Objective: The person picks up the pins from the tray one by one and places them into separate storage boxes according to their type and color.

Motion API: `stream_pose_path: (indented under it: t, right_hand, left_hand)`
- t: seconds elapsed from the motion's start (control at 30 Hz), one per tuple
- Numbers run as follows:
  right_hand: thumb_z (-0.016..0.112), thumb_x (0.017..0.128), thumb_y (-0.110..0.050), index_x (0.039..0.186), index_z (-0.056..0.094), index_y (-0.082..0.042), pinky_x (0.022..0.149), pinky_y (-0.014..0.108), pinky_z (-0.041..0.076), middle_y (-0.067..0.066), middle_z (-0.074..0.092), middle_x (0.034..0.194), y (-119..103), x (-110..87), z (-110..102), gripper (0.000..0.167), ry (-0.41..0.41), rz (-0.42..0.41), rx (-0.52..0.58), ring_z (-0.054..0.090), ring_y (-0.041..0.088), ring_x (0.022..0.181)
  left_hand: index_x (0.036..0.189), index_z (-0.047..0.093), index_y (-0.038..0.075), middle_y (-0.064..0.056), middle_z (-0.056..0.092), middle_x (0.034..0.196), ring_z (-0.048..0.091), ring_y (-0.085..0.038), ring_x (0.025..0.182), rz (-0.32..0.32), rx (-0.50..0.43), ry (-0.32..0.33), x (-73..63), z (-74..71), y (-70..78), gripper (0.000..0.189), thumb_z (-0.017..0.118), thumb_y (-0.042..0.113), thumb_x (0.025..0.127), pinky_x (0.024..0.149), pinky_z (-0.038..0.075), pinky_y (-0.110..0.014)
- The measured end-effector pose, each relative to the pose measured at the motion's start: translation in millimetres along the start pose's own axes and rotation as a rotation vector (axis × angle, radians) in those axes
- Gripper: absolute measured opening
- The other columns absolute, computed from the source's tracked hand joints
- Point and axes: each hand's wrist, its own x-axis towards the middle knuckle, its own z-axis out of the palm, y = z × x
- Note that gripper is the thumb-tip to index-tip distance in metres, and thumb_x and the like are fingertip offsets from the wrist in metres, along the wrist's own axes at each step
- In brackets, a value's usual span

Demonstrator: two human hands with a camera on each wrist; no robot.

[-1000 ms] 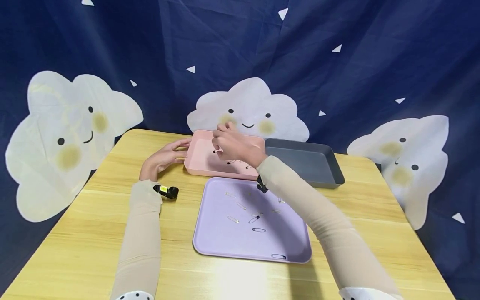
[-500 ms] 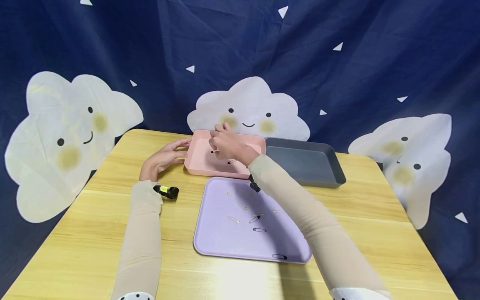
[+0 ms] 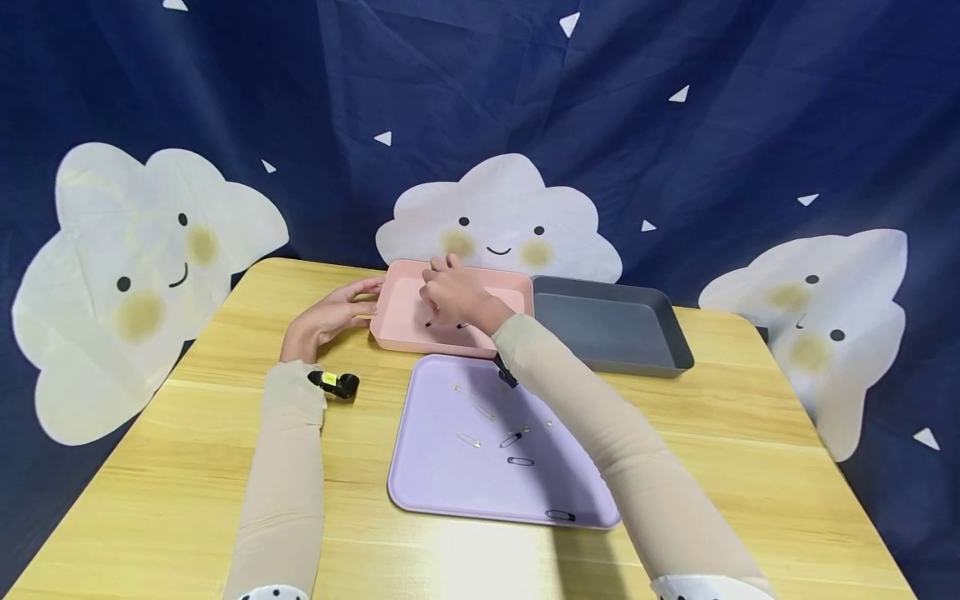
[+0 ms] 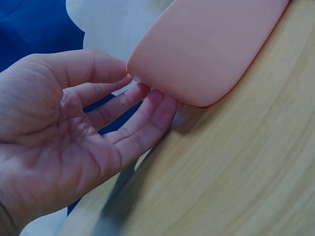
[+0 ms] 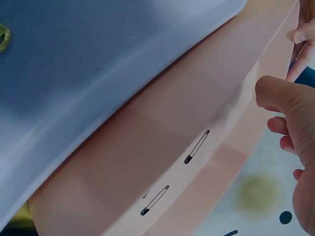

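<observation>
My left hand (image 3: 330,317) touches the left end of the pink tray (image 3: 397,332); in the left wrist view its thumb and fingertips lie right at the rim, fingers fairly straight. Over the tray's inside, my right hand (image 3: 454,293) pinches a safety pin (image 3: 429,323), its black end showing below the fingers in the head view. The right wrist view shows the thumb in front, hiding that pin. Two black-ended safety pins, one (image 5: 197,147) nearer the hand and another (image 5: 155,200) farther along, lie on the tray floor.
A lavender tray (image 3: 442,487) in front carries several gold-coloured and black safety pins, including a black pin (image 3: 521,461) and another (image 3: 559,515) near its front edge. Right of the pink tray stands a dark grey tray (image 3: 611,325). A cloud-patterned blue curtain (image 3: 330,200) hangs behind the table.
My right forearm has shifted left, covering more of the lavender tray. The black pin end at the right fingers now shows lower, nearer the pink tray's floor. My left hand keeps its place.
</observation>
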Motion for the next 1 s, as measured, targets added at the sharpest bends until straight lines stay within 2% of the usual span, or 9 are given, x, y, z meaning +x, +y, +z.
stream_pose_path:
  t: [0.3, 0.5, 0.6, 0.77, 1.0]
  right_hand:
    - [0.073, 0.08, -0.019, 0.078, 0.071, -0.02, 0.094, 0.041, 0.028, 0.0, 0.063, 0.096, 2.3, -1.1, -1.4, 0.003, 0.01, 0.015, -0.012, 0.047, 0.024, 0.102]
    - [0.073, 0.081, -0.02, 0.079, 0.071, -0.02, 0.092, 0.041, 0.027, 0.0, 0.063, 0.095, 6.8, -6.4, -9.4, 0.003, 0.004, -0.002, 0.013, 0.045, 0.023, 0.098]
    - [0.071, 0.084, -0.019, 0.08, 0.071, -0.02, 0.091, 0.04, 0.026, -0.001, 0.062, 0.093, 9.7, -14.1, -14.2, 0.004, 0.008, -0.026, 0.027, 0.044, 0.023, 0.095]
    - [0.073, 0.082, -0.015, 0.081, 0.072, -0.019, 0.092, 0.04, 0.026, 0.001, 0.062, 0.091, 12.9, -31.9, -23.1, 0.004, 0.026, -0.07, 0.058, 0.044, 0.023, 0.092]
    - [0.078, 0.084, -0.019, 0.082, 0.072, -0.015, 0.089, 0.041, 0.027, 0.002, 0.064, 0.094, 15.4, -60.2, -28.2, 0.007, 0.07, -0.112, 0.056, 0.041, 0.024, 0.091]
  left_hand:
    - [0.162, 0.021, 0.006, -0.021, 0.024, 0.165, 0.034, -0.037, 0.146, 0.016, 0.01, -0.004, 2.3, 1.3, -1.5, 0.067, 0.051, 0.001, 0.103, 0.092, 0.05, -0.022]
    - [0.162, 0.021, 0.006, -0.02, 0.025, 0.165, 0.034, -0.036, 0.146, 0.016, 0.015, -0.007, 0.8, -0.6, -1.7, 0.066, 0.05, 0.001, 0.104, 0.094, 0.049, -0.024]
    - [0.163, 0.02, 0.007, -0.019, 0.024, 0.165, 0.033, -0.036, 0.146, 0.011, 0.01, -0.011, 0.3, -1.9, -2.4, 0.066, 0.05, 0.001, 0.104, 0.097, 0.048, -0.025]
    - [0.163, 0.02, 0.008, -0.021, 0.022, 0.166, 0.035, -0.036, 0.144, 0.018, 0.004, -0.016, 0.6, -2.4, -3.1, 0.066, 0.049, 0.0, 0.104, 0.093, 0.049, -0.021]
    - [0.163, 0.021, 0.009, -0.018, 0.023, 0.166, 0.033, -0.036, 0.147, 0.006, 0.005, -0.008, 0.7, -1.0, -2.6, 0.067, 0.051, 0.002, 0.103, 0.092, 0.049, -0.02]
